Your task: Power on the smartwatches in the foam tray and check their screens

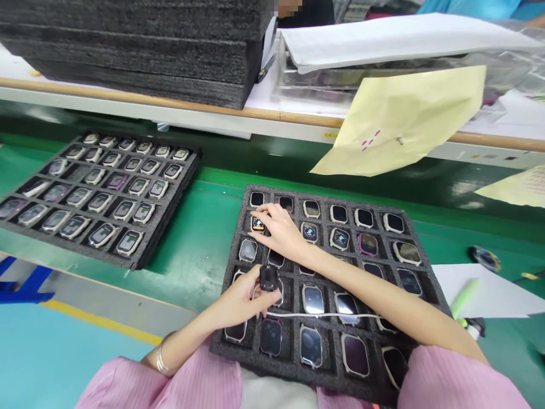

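My left hand (247, 295) grips a small black block (268, 278) between thumb and fingers, above the near left part of a dark foam tray (219, 341). A thin white cable (323, 314) runs rightward from this hand across the tray. My right hand (281, 230) reaches over to the tray's left column. Its thumb and fingers close around the edges of a smartwatch (258, 224) with a lit screen, which sits in its slot. Other smartwatches fill the surrounding slots; two nearby, including one smartwatch (309, 232), show lit faces. My right hand and forearm hide some of them.
A second foam tray (140, 258) of watches lies left on the green bench (191, 227). Stacked dark foam (140, 51) stands on the shelf above. A yellow paper (404, 119) hangs from the shelf edge. White paper (502, 289) and a green pen (465, 298) lie right.
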Action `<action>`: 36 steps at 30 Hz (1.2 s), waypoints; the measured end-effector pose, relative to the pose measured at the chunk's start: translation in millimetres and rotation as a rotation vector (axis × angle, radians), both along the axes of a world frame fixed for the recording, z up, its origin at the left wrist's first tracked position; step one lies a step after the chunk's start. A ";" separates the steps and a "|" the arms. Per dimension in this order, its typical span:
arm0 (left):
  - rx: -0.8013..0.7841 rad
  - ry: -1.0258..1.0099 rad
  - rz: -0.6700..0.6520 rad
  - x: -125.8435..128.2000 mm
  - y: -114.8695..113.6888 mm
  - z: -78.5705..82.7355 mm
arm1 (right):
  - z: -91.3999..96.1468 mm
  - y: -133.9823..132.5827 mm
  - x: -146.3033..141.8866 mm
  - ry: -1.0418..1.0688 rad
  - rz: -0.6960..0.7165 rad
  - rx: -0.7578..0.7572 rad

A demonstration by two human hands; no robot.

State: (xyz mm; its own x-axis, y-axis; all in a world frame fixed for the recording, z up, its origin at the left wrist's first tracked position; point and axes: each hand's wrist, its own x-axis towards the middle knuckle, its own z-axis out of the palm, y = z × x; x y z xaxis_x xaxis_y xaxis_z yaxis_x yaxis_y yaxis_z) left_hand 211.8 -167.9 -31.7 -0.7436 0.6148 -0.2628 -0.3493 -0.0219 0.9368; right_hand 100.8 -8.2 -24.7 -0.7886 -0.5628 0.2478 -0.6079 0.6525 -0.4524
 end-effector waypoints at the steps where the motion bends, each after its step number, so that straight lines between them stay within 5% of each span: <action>1: 0.035 -0.058 0.016 4.1 -0.5 0.4 | 5.4 -3.5 5.9 0.007 0.044 0.048; 7: 0.183 -0.269 -0.041 19.3 -4.9 -0.8 | 29.6 -20.8 29.5 0.010 0.209 0.476; 15: 0.295 -0.308 0.092 13.5 -5.4 -7.8 | 28.0 -13.2 19.9 -0.062 0.163 0.365; 21: 0.298 -0.323 0.068 13.5 -6.1 -8.8 | 60.0 22.7 51.0 -0.326 0.281 -0.033; 26: 0.277 -0.285 0.091 15.7 -3.5 -9.0 | 62.1 28.4 82.5 -0.302 0.326 0.072; 36: 0.155 -0.222 0.176 18.8 5.0 -4.1 | 45.3 26.7 89.6 -0.233 0.334 0.141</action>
